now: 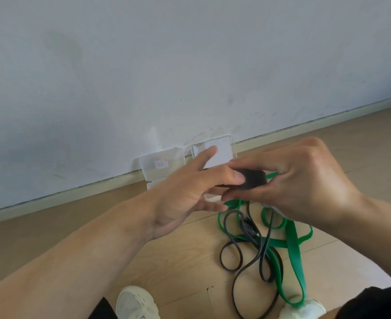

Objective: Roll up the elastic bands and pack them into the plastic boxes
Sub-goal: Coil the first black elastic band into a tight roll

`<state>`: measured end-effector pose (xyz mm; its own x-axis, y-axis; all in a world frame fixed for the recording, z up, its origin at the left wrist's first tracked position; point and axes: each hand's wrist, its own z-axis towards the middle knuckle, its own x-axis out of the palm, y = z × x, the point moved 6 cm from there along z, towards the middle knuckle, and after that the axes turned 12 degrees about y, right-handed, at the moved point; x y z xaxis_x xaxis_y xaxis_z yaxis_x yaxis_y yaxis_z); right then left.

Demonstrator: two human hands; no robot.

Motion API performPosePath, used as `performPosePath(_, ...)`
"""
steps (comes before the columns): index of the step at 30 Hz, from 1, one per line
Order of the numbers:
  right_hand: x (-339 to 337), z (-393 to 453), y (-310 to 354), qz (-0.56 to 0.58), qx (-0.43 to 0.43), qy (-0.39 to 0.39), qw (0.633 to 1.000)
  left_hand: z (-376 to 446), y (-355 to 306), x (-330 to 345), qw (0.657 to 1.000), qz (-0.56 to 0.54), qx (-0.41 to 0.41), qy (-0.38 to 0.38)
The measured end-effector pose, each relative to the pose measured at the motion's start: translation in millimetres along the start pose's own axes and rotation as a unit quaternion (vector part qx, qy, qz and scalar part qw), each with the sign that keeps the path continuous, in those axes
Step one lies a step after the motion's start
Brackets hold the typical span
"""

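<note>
- Right hand (304, 180) curled over a dark rolled-up band (253, 179), fingers wrapped round its far side, thumb underneath: a closed grip, holding the roll above the floor.
- Left hand (189, 192) mostly spread, with its thumb pressed against the near end of the roll and the other fingers splayed past it; more of a steadying touch than a clasp.
- Loose tail of the dark band (242, 226) hanging from the roll down to the wooden floor (52, 238), looping and crossing over itself.
- Green band (293, 249) lying unrolled on the floor, tangled through the dark loops just below the hands.
- Two clear plastic boxes (162, 166), lids up, standing against the skirting under the white wall (189, 65), just behind the hands; no band visible in either.
- White shoes (134, 305) at the bottom edge, the right one touching the end of the green band.
- Likely trouble: springy rubber unwinding if either thumb eases off, undoing the coil.
- Also likely: dark tail snagging on the green band as more is wound in, dragging both up together or knotting them.
- Possible too: a loosely wound roll ending up too fat for a box, or popping open once dropped in.
</note>
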<state>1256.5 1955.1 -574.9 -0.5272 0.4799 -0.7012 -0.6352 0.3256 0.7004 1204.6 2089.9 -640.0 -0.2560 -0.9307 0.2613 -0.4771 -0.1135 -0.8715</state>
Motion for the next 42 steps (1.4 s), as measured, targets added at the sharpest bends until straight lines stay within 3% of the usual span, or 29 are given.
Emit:
performPosePath(4, 15.0, 0.9, 7.9, -0.113, -0.057, -0.039, 0.991, -6.9, 5.0, -5.4, 0.982, 0.107, -0.006, -0.158)
performPosePath(6, 20.5, 0.9, 9.7, -0.097, -0.048, -0.049, 0.993, -7.3, 8.9, -6.6, 0.979, 0.104, -0.001, -0.175)
performPosePath(10, 8.7, 0.6, 10.6, 0.021, -0.031, -0.025, 0.999, -2.3, 5.3, -5.4, 0.998, 0.011, 0.036, -0.047)
performPosePath(14, -0.3, 2.1, 10.8, 0.114, -0.031, 0.001, 0.993, -3.0, -0.5, -0.5, 0.993, -0.061, 0.086, 0.045)
performPosePath(18, 2.5, 5.1, 23.3, 0.094, -0.062, 0.001, 0.994, -3.5, 1.1, -0.4, 0.986, -0.128, 0.085, 0.064)
performPosePath(21, -1.5, 4.0, 15.4, 0.055, -0.018, -0.008, 0.998, -4.4, 3.0, -0.1, 0.989, -0.121, 0.024, 0.076)
performPosePath(24, 1.6, 3.5, 8.2, -0.056, 0.0, 0.016, 0.998, -6.9, 6.4, -1.0, 1.0, -0.023, -0.011, 0.001)
performPosePath(27, 12.2, 0.0, 17.6, -0.145, -0.068, -0.007, 0.987, -8.3, 10.8, 1.1, 0.993, 0.074, -0.026, -0.086)
performPosePath(31, 9.2, 0.4, 18.0, -0.066, -0.052, -0.021, 0.996, -2.4, 7.5, 15.3, 0.998, -0.001, 0.058, 0.027)
performPosePath(34, -1.0, 0.7, 16.5, 0.002, -0.033, -0.013, 0.999, -4.6, -4.0, 19.1, 0.983, -0.125, 0.12, 0.053)
performPosePath(38, -7.5, 0.2, 9.2, 0.072, -0.003, -0.031, 0.997, -7.2, -7.2, 6.1, 0.957, -0.241, 0.141, 0.077)
performPosePath(40, -7.0, 0.4, 13.9, 0.054, -0.005, -0.037, 0.998, -8.6, -9.0, 12.7, 0.949, -0.24, 0.138, 0.149)
performPosePath(42, -7.2, -0.1, 17.5, 0.043, -0.008, -0.033, 0.998, -9.1, -5.9, 16.3, 0.954, -0.227, 0.102, 0.169)
